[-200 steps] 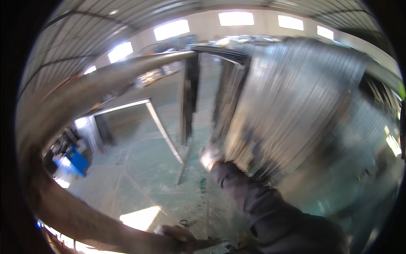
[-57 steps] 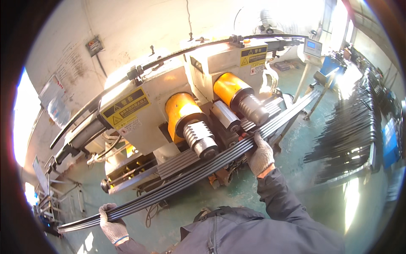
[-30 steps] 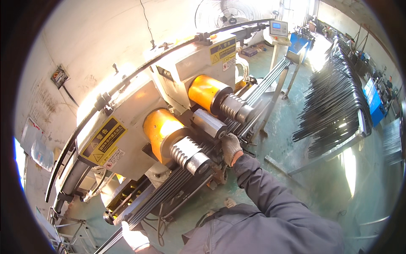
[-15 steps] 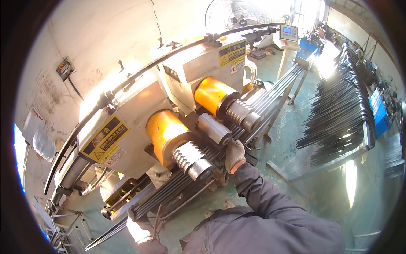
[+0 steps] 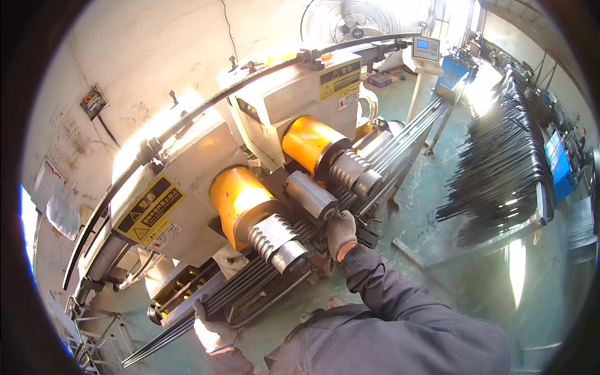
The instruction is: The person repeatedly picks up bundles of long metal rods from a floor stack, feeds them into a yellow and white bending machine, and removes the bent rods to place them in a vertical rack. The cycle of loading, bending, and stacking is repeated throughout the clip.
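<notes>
My left hand (image 5: 214, 335), in a pale glove, is at the lower left beside a row of long dark metal rods (image 5: 250, 276). Its thumb reaches across them, and the other fingers seem closed underneath, mostly hidden. At the near end of a grey angular metal block (image 5: 310, 194) is my gloved right hand (image 5: 341, 232), its fingers curled; what they grip is hidden. The block sits between two orange cylinders, a left one (image 5: 242, 200) and a right one (image 5: 312, 144). Ribbed metal ends, left (image 5: 278, 244) and right (image 5: 356, 172), project above the rods.
Pale machine housings with warning labels (image 5: 150, 209) stand behind the cylinders, with a curved dark rail (image 5: 231, 86) along their top. A control box (image 5: 425, 49) stands at the far right end. Many dark rods (image 5: 494, 156) lie on a rack at right. A fan (image 5: 350, 28) stands behind.
My left hand has shifted slightly right along the rods, its thumb now raised more. The right hand remains at the block's end. The whole view has shifted a little.
</notes>
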`<state>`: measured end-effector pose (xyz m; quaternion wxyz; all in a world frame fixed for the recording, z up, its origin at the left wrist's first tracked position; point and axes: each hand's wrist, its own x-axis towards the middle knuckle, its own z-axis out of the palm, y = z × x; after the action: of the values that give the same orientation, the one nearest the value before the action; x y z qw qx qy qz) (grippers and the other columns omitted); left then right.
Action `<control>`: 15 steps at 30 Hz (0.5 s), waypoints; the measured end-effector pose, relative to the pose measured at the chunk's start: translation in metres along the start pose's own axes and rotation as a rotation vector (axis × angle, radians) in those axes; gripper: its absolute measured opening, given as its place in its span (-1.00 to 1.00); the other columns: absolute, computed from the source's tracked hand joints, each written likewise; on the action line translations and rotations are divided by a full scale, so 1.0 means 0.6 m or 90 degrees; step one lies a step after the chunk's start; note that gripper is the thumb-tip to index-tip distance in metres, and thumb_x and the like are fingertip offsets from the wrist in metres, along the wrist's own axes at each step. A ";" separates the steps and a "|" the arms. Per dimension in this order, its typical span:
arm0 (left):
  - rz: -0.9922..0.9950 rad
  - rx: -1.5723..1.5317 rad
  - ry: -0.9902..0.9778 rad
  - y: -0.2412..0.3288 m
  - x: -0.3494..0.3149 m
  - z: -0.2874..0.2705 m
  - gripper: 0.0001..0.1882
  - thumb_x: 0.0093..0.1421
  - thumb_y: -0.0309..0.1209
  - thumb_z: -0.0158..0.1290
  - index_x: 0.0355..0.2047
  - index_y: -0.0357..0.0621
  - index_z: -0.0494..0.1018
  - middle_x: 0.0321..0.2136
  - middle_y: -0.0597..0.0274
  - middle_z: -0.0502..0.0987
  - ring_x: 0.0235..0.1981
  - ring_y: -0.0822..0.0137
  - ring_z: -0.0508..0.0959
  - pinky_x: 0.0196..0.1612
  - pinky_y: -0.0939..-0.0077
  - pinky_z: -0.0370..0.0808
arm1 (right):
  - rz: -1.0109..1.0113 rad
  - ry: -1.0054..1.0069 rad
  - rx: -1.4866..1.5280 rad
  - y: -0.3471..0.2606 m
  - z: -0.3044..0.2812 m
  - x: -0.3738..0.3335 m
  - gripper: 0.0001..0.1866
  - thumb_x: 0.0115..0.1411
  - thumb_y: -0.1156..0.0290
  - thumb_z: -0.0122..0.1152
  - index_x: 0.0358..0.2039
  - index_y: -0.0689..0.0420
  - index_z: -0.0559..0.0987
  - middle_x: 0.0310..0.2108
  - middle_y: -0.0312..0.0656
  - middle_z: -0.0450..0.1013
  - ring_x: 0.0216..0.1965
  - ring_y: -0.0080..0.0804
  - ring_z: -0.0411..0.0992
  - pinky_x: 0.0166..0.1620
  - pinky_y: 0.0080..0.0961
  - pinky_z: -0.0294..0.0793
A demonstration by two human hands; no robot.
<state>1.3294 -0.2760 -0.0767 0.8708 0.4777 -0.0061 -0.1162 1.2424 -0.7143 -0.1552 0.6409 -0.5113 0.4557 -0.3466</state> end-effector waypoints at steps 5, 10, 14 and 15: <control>0.053 0.119 0.119 0.041 0.024 -0.107 -0.47 0.66 -0.08 0.10 0.23 -0.42 0.54 0.13 -0.04 0.66 0.19 0.06 0.66 0.31 0.08 0.62 | 0.099 -0.024 0.115 -0.065 -0.014 -0.037 -0.53 0.63 0.10 0.24 -0.14 0.36 0.70 -0.43 -0.23 0.54 -0.42 -0.50 0.43 -0.30 -0.29 0.45; 0.005 -0.004 0.127 0.076 0.029 -0.183 -0.55 0.68 -0.21 0.05 0.26 -0.43 0.55 0.19 -0.08 0.66 0.23 0.04 0.65 0.44 0.09 0.54 | 0.083 -0.058 -0.049 -0.143 -0.031 -0.072 -0.50 0.63 0.08 0.23 -0.10 0.39 0.71 -0.44 -0.20 0.51 -0.44 -0.47 0.40 -0.28 -0.28 0.46; 0.007 -0.046 0.137 0.068 0.027 -0.161 -0.55 0.67 -0.22 0.04 0.26 -0.43 0.55 0.20 -0.09 0.66 0.26 0.04 0.64 0.46 0.09 0.52 | 0.113 -0.049 -0.053 -0.139 -0.035 -0.070 -0.52 0.61 0.06 0.25 0.02 0.31 0.76 -0.47 -0.15 0.49 -0.43 -0.43 0.43 -0.28 -0.22 0.49; 0.012 -0.026 0.181 0.063 0.024 -0.148 -0.56 0.67 -0.23 0.05 0.25 -0.41 0.55 0.17 -0.08 0.68 0.23 0.04 0.66 0.42 0.10 0.55 | 0.098 -0.031 -0.045 -0.127 -0.032 -0.067 -0.44 0.58 -0.03 0.28 -0.08 0.34 0.77 -0.51 -0.09 0.49 -0.47 -0.37 0.43 -0.30 -0.16 0.50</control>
<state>1.3617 -0.1858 -0.0949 0.8733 0.4718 0.1149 -0.0392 1.2120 -0.7023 -0.0729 0.6580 -0.5055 0.4898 -0.2676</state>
